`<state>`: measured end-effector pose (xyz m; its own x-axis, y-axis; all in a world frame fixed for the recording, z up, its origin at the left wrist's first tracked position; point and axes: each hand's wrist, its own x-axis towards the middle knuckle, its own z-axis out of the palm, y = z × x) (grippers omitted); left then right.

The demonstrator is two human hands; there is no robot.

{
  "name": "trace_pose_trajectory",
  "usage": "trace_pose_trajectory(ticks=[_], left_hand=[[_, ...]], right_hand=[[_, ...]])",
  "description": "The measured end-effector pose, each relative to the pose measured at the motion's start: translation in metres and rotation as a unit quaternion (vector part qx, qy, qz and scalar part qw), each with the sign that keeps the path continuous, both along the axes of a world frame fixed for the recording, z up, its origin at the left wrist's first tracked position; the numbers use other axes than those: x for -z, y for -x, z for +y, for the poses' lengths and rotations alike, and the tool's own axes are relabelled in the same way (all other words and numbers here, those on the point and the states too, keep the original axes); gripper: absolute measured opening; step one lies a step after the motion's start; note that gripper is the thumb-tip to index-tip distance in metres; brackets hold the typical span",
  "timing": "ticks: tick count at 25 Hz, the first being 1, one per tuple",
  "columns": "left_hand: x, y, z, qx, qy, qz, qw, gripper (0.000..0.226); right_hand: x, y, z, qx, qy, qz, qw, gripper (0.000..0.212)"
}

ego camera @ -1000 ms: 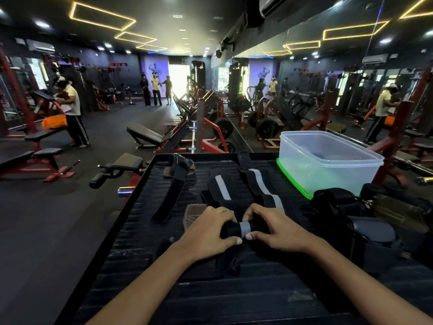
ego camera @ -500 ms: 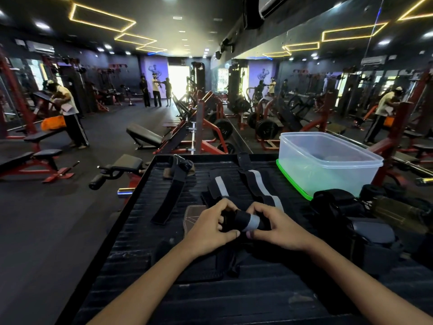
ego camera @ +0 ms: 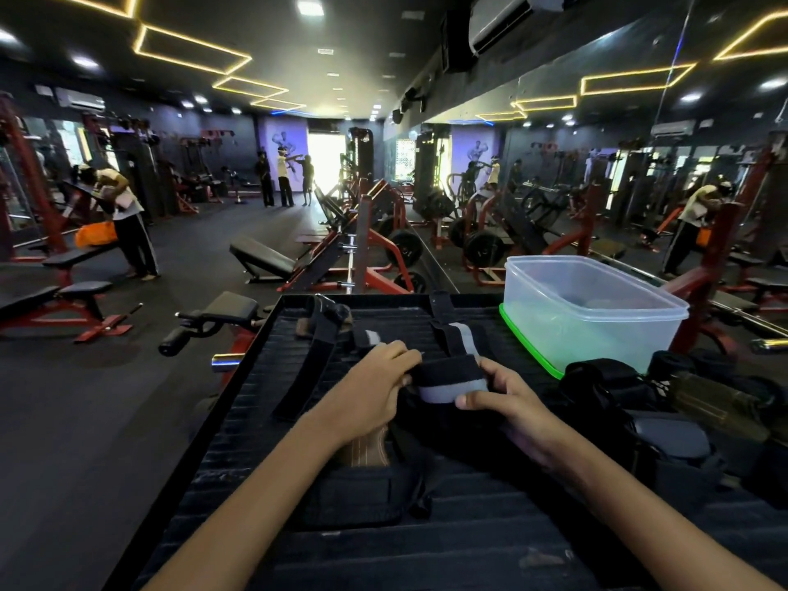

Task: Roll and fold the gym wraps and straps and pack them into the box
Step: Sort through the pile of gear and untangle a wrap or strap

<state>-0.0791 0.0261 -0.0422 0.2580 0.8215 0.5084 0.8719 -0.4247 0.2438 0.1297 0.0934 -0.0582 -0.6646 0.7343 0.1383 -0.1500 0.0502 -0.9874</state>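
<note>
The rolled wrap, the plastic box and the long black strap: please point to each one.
rolled wrap (ego camera: 447, 377), head view, grey stripe.
plastic box (ego camera: 597, 322), head view, front wall.
long black strap (ego camera: 309, 368), head view, middle.

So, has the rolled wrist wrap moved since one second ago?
Yes. The rolled wrap, gripped by the left hand and right hand, rose off the black mat toward the clear box.

Between your hands you have a black wrap (ego camera: 447, 375) with a grey stripe; at one o'clock your box (ego camera: 597, 322) is translucent white over a bright green lid (ego camera: 531, 347); the ribbed table (ego camera: 256, 398) is black; at eleven o'clock lies a plain black strap (ego camera: 305, 373).
</note>
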Motion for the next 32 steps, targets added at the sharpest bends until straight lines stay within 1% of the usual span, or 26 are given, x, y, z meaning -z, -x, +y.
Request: trace_pose_trajectory(ticks=[2,4,5,6,8,9,10,11,12,13,14,15,16,17,18,19,20,21,22,23,26,28,29,30,32], left_hand=[[-0.015,0.004,0.008,-0.021,0.006,0.070,0.997,0.022],[-0.027,0.008,0.023,-0.045,0.036,0.155,0.986,0.029],[-0.032,0.008,0.032,-0.058,0.057,0.209,0.975,0.032],[-0.034,0.008,0.041,-0.071,0.082,0.259,0.960,0.035],[-0.032,0.005,0.056,-0.086,0.131,0.328,0.932,0.041],[-0.025,0.004,0.061,-0.084,0.149,0.345,0.923,0.046],[-0.017,0.003,0.065,-0.076,0.162,0.341,0.923,0.053],[-0.006,0.002,0.067,-0.072,0.165,0.309,0.934,0.060],[0.004,0.000,0.065,-0.078,0.154,0.252,0.952,0.065],[0.013,0.000,0.063,-0.110,0.128,0.182,0.969,0.069],[0.019,0.001,0.061,-0.171,0.099,0.117,0.973,0.072],[0.023,0.003,0.059,-0.250,0.077,0.060,0.963,0.076],[0.023,0.006,0.058,-0.318,0.079,-0.015,0.945,0.081],[0.022,0.012,0.060,-0.348,0.098,-0.127,0.924,0.087],[0.020,0.019,0.064,-0.341,0.122,-0.258,0.896,0.091],[0.020,0.026,0.069,-0.309,0.134,-0.371,0.866,0.095],[0.020,0.030,0.074,-0.277,0.138,-0.437,0.844,0.097],[0.019,0.032,0.078,-0.257,0.137,-0.471,0.833,0.097],[0.018,0.032,0.082,-0.238,0.137,-0.484,0.831,0.096],[0.015,0.031,0.086,-0.217,0.138,-0.479,0.839,0.095],[0.002,0.029,0.108,-0.104,0.127,-0.435,0.885,0.091],[-0.007,0.031,0.128,-0.037,0.123,-0.422,0.898,0.083],[-0.005,0.033,0.137,-0.036,0.121,-0.405,0.906,0.077],[0.001,0.034,0.143,-0.055,0.124,-0.377,0.916,0.071],[0.027,0.036,0.150,-0.127,0.144,-0.319,0.928,0.062]], right_hand=[[-0.004,0.000,0.004,0.031,0.069,0.025,0.997,0.063],[-0.003,0.000,0.009,0.073,0.117,0.032,0.990,0.051],[-0.002,0.000,0.012,0.099,0.126,0.025,0.987,0.044],[0.000,0.000,0.013,0.125,0.122,0.005,0.985,0.035],[0.005,-0.001,0.015,0.145,0.085,-0.055,0.984,0.024],[0.006,-0.003,0.016,0.145,0.068,-0.084,0.984,0.021],[0.007,-0.005,0.016,0.143,0.057,-0.107,0.982,0.021],[0.007,-0.006,0.018,0.143,0.046,-0.123,0.981,0.020],[0.007,-0.008,0.019,0.144,0.036,-0.137,0.979,0.020],[0.007,-0.009,0.019,0.147,0.031,-0.149,0.977,0.021],[0.006,-0.009,0.019,0.148,0.035,-0.159,0.975,0.023],[0.006,-0.009,0.019,0.147,0.044,-0.169,0.974,0.025],[0.006,-0.008,0.018,0.143,0.053,-0.183,0.971,0.027],[0.006,-0.007,0.017,0.137,0.057,-0.200,0.968,0.027],[0.005,-0.007,0.016,0.133,0.056,-0.216,0.966,0.027],[0.005,-0.006,0.016,0.128,0.051,-0.228,0.964,0.027],[0.005,-0.006,0.016,0.123,0.044,-0.237,0.963,0.027],[0.005,-0.006,0.016,0.118,0.037,-0.245,0.961,0.026],[0.005,-0.007,0.016,0.111,0.031,-0.254,0.960,0.025],[0.005,-0.007,0.015,0.105,0.025,-0.264,0.958,0.024],[0.008,-0.006,0.013,0.106,-0.007,-0.284,0.953,0.022],[0.010,-0.005,0.014,0.116,-0.032,-0.286,0.951,0.021],[0.010,-0.004,0.013,0.118,-0.038,-0.285,0.950,0.021],[0.010,-0.004,0.012,0.118,-0.041,-0.287,0.950,0.019],[0.007,-0.003,0.008,0.108,-0.039,-0.297,0.948,0.019]])
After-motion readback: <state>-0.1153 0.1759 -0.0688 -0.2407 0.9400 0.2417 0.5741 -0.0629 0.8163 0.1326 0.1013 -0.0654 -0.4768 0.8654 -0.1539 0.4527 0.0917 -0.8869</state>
